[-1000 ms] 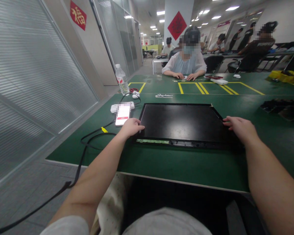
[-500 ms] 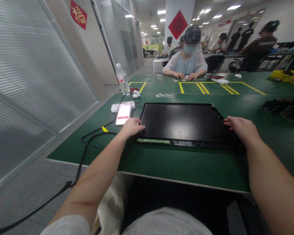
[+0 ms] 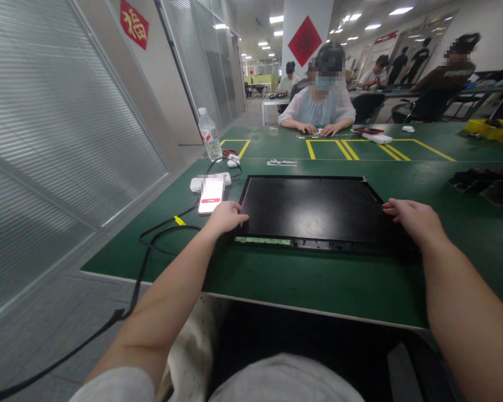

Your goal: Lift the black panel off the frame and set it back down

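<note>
A black flat display panel (image 3: 310, 206) lies on the green table in front of me, its dark screen face up. Along its near edge runs a strip with a green circuit board (image 3: 263, 241) at the left. My left hand (image 3: 228, 216) grips the panel's left edge, thumb on top and fingers at the side. At the right edge, my right hand (image 3: 413, 218) pinches the frame between thumb and fingers. Parts of the fingers of both hands are hidden behind the thumbs and the frame.
A lit phone (image 3: 212, 195) leans on a white device left of the panel, near a black cable (image 3: 151, 245). Behind stand a water bottle (image 3: 210, 135) and red-handled tool (image 3: 229, 152). White strips (image 3: 281, 163) lie beyond the panel. Across the table sits a person (image 3: 318, 106).
</note>
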{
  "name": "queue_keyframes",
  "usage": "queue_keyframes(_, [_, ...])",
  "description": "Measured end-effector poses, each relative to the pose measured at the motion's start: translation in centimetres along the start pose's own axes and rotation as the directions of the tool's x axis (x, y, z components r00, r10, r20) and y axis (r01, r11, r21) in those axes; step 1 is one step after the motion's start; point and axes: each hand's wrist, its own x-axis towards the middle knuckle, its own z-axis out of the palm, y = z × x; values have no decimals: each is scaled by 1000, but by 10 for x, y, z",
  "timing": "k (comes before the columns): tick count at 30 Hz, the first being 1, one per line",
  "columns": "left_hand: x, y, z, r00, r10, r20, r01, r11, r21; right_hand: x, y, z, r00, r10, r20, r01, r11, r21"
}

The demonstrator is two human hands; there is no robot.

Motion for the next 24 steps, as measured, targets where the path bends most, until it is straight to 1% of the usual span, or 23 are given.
queue_keyframes(11, [2, -2, 2, 1000, -5, 21, 5, 1000, 5, 0, 0, 1, 1000, 8, 0, -8, 1000, 21])
queue_keyframes(18, [2, -2, 1, 1000, 7, 30, -7, 1000, 13, 0, -2, 0, 1000, 8, -1, -8, 1000, -15])
queue_keyframes(24, [-1, 3, -2, 997, 10, 71, -17, 996, 93, 3, 1, 1, 1000, 8, -7, -8, 999, -48])
